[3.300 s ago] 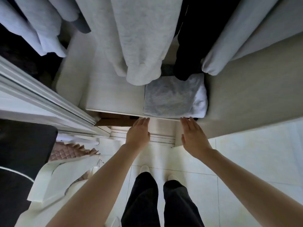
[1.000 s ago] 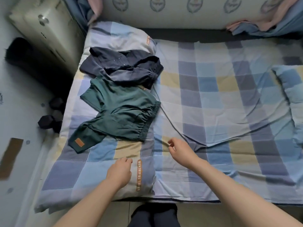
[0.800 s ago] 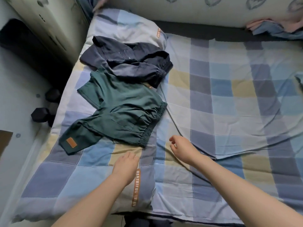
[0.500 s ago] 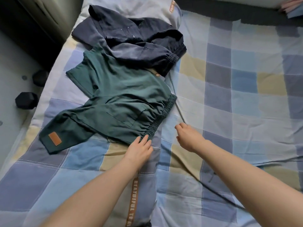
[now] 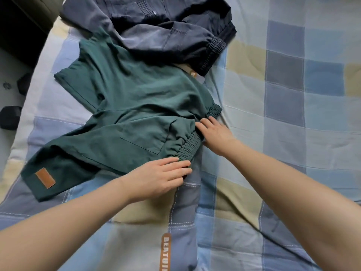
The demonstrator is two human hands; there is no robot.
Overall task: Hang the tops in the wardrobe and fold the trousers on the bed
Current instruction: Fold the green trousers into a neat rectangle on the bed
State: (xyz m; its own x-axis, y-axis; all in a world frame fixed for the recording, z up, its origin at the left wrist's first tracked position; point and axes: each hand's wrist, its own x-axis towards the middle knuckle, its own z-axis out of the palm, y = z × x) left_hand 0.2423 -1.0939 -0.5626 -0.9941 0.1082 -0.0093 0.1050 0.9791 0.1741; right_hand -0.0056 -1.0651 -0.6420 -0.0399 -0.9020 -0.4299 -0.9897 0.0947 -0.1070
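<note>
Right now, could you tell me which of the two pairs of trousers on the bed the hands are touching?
The green trousers: both hands, left and right, are at their elastic waistband. The dark navy trousers lie beyond them, untouched.

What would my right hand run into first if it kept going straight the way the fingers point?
The right hand points up-left and already touches the green trousers at the elastic waistband, so it would likely meet more of that green fabric.

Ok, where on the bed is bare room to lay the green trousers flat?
Free: the checked quilt right of the green trousers and right hand. Crowded: the left side, where the navy trousers overlap the green pair and the left hand touches the waistband.
</note>
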